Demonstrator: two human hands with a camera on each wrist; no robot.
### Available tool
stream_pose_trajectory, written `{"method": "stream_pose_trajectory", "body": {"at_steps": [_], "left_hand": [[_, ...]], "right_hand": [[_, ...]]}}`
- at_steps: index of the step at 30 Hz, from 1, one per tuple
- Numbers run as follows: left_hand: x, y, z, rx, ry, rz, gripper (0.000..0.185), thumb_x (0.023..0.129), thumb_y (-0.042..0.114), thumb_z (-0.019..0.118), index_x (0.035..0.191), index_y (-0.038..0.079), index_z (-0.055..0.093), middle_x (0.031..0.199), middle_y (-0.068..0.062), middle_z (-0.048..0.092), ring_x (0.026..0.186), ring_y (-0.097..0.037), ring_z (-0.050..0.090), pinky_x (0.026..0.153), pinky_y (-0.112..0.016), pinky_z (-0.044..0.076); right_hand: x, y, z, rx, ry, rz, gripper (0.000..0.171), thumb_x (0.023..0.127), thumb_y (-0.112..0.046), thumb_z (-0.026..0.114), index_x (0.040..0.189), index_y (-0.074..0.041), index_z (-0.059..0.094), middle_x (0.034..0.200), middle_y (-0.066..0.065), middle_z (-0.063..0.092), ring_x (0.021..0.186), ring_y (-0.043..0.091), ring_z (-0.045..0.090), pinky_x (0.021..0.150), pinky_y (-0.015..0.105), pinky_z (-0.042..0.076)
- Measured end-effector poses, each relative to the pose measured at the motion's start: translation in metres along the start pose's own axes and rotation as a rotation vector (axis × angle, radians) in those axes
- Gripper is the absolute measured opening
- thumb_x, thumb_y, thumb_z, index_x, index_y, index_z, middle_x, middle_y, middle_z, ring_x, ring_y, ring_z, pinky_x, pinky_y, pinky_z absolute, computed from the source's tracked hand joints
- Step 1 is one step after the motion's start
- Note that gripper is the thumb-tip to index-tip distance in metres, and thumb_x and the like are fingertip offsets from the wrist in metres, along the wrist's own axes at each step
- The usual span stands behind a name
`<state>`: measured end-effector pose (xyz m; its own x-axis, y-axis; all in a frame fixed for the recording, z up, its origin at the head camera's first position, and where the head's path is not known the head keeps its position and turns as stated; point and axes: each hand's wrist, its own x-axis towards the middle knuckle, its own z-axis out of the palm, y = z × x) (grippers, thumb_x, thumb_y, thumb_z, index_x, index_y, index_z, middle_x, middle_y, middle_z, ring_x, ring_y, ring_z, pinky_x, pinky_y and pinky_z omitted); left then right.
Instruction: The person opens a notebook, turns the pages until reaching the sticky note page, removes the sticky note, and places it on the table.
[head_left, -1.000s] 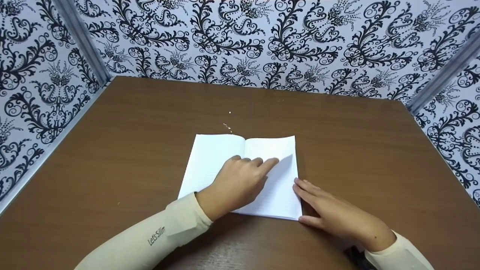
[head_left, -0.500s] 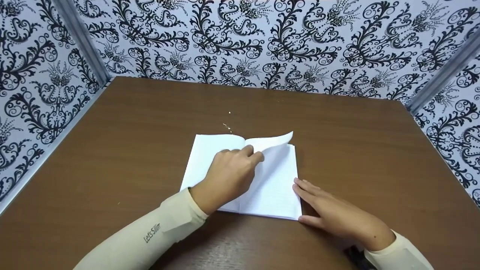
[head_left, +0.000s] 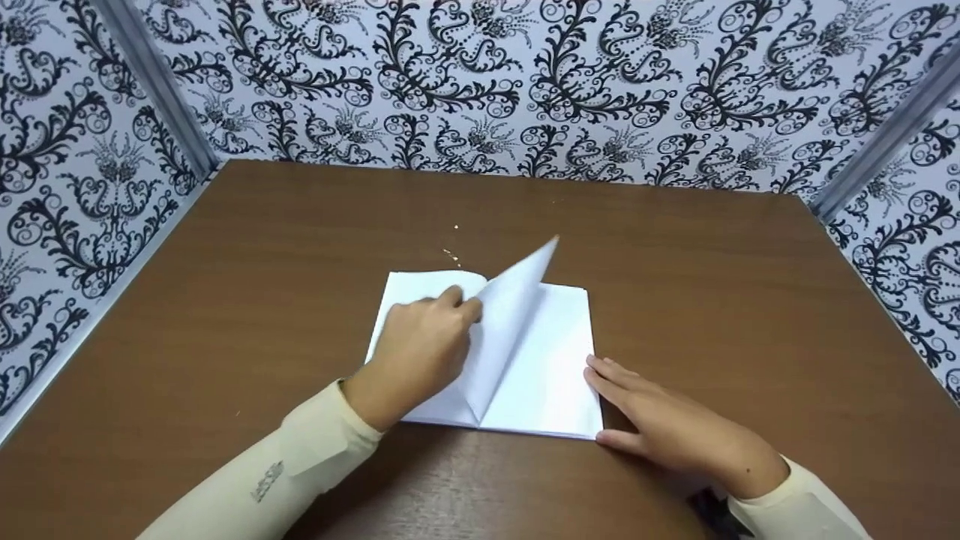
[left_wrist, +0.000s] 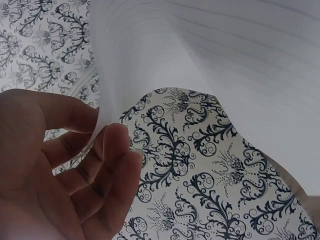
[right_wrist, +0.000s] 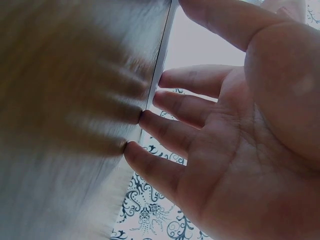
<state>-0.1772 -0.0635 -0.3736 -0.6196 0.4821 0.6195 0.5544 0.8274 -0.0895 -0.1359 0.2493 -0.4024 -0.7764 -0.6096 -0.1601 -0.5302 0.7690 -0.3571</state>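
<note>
A notebook (head_left: 559,352) with white lined pages lies spread on the brown table in the head view. My left hand (head_left: 424,349) pinches one page (head_left: 506,322) near its edge; the sheet stands up from the spine, its far corner pointing upward. In the left wrist view thumb and fingers of the left hand (left_wrist: 75,160) meet on the curved, faintly ruled page (left_wrist: 145,55). My right hand (head_left: 667,420) rests at the notebook's lower right edge, fingers extended. The right wrist view shows the fingertips (right_wrist: 135,150) of that hand touching the table surface.
The brown table (head_left: 712,285) reaches back to walls (head_left: 480,90) covered in black-and-white scroll pattern. Small pale specks (head_left: 452,256) lie beyond the notebook. A dark object (head_left: 716,514) shows beneath the right wrist.
My left hand has moved leftward, lifting the page from the right side until it stands near the spine. The right hand has stayed at the notebook's edge.
</note>
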Motion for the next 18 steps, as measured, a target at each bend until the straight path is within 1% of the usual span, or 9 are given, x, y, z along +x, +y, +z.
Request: {"method": "stream_pose_trajectory", "body": {"at_steps": [4, 7, 12, 14, 18], "left_hand": [[-0.009, -0.011, -0.003, 0.051, -0.008, -0.011, 0.016, 0.083, 0.002, 0.058, 0.072, 0.013, 0.058, 0.063, -0.002, 0.055, 0.043, -0.021, 0.053, 0.034, -0.038, 0.038], [-0.015, -0.017, -0.006, 0.074, -0.04, -0.023, 0.019, 0.083, 0.0, 0.057, 0.069, 0.014, 0.057, 0.059, -0.001, 0.055, 0.041, -0.02, 0.049, 0.033, -0.036, 0.034], [-0.026, -0.026, -0.009, 0.077, -0.11, -0.022, 0.017, 0.083, 0.001, 0.06, 0.07, 0.012, 0.06, 0.057, -0.003, 0.055, 0.039, -0.017, 0.042, 0.034, -0.033, 0.029], [-0.031, -0.029, -0.01, 0.08, -0.13, -0.02, 0.015, 0.082, 0.001, 0.062, 0.07, 0.011, 0.06, 0.056, -0.004, 0.055, 0.038, -0.017, 0.042, 0.034, -0.034, 0.029], [-0.04, -0.033, -0.012, 0.088, -0.162, -0.039, 0.017, 0.08, 0.0, 0.063, 0.068, 0.01, 0.056, 0.055, -0.005, 0.053, 0.037, -0.019, 0.042, 0.034, -0.036, 0.03]], "right_hand": [[0.0, 0.0, 0.0, 0.0, -0.008, 0.002, 0.075, 0.097, -0.042, 0.062, 0.154, -0.002, 0.033, 0.163, 0.017, 0.029, 0.149, 0.038, 0.03, 0.114, 0.058, 0.032], [-0.001, 0.001, 0.0, 0.007, -0.01, 0.011, 0.076, 0.097, -0.042, 0.062, 0.155, -0.002, 0.032, 0.163, 0.017, 0.029, 0.149, 0.039, 0.03, 0.113, 0.058, 0.032], [0.0, 0.0, -0.002, 0.012, -0.012, 0.019, 0.076, 0.097, -0.043, 0.061, 0.155, -0.003, 0.032, 0.164, 0.016, 0.028, 0.149, 0.039, 0.029, 0.114, 0.059, 0.031], [0.0, 0.0, -0.003, 0.02, -0.02, 0.022, 0.077, 0.098, -0.045, 0.06, 0.155, -0.003, 0.031, 0.164, 0.015, 0.027, 0.15, 0.039, 0.028, 0.114, 0.059, 0.03], [0.001, 0.0, -0.003, 0.027, -0.029, 0.028, 0.077, 0.098, -0.045, 0.06, 0.155, -0.004, 0.031, 0.165, 0.014, 0.026, 0.15, 0.039, 0.027, 0.115, 0.059, 0.029]]}}
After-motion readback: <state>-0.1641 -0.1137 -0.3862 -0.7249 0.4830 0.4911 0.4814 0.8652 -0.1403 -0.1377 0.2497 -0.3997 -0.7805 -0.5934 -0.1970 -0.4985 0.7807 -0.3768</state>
